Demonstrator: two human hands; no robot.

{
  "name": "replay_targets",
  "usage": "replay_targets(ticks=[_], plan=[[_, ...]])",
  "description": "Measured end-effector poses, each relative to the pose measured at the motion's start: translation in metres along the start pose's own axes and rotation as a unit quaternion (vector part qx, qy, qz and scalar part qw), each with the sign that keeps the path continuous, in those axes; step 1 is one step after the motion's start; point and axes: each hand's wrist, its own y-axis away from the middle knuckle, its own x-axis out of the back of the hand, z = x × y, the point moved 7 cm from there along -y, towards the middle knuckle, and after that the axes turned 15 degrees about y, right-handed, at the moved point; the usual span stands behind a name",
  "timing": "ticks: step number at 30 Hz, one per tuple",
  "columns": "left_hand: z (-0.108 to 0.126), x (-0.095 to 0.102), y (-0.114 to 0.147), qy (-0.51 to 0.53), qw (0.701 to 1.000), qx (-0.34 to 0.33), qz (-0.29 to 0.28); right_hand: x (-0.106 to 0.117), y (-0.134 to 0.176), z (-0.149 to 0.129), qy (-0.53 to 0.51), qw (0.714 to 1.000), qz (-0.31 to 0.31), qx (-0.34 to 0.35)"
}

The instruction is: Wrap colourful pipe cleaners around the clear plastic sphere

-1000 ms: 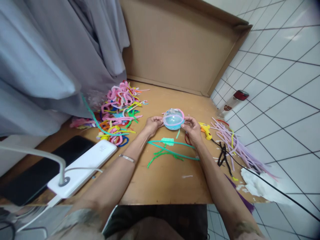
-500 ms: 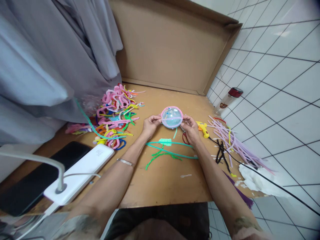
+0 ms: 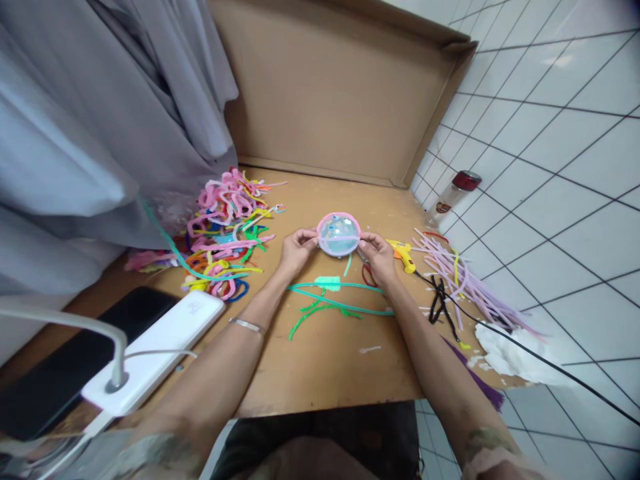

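Observation:
Between my two hands is a round, clear disc-like piece (image 3: 339, 248), its edge wrapped in pink and lilac pipe cleaner, with a lilac strip across its middle. My left hand (image 3: 299, 248) pinches its left edge, and the fingers of my right hand (image 3: 377, 253) are closed on its right edge. Below it on the table lie long teal pipe cleaners (image 3: 340, 307), a light green fuzzy piece (image 3: 327, 284) and bent green pipe cleaners (image 3: 320, 309). Beside my right hand is a yellow glue gun (image 3: 406, 257). Red-handled scissors (image 3: 368, 273) are partly hidden by that hand.
A tangled heap of coloured pipe cleaners (image 3: 230, 227) lies left. Nearer are a white power bank (image 3: 160, 347) with cables and a black phone (image 3: 30, 380). Lilac pipe cleaners (image 3: 465, 287), white fluff (image 3: 510, 350) and a jar (image 3: 453, 197) sit right, by the tiled wall. Cardboard (image 3: 330, 93) stands behind.
The whole view has shifted slightly, so things appear a little further left. Both hands keep hold of the round piece in nearly the same pose.

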Motion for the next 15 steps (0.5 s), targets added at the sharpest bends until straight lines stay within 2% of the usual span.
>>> replay_targets(ticks=[15], plan=[[0.003, -0.012, 0.007, 0.037, 0.998, 0.043, -0.038, 0.015, -0.001, 0.004, 0.079, 0.995, 0.067, 0.013]])
